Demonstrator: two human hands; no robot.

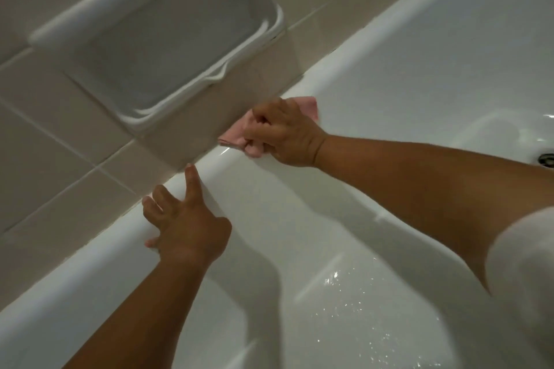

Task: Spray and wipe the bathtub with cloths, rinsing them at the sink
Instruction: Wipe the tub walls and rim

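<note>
On the bathtub rim — right hand grips pink cloth.

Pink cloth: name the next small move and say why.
Probably slide the pink cloth along the bathtub rim, away from the left hand. The right hand grips it bunched on the rim beside the tiled wall, and the left hand rests, fingers spread, on the rim nearer the camera.
</note>
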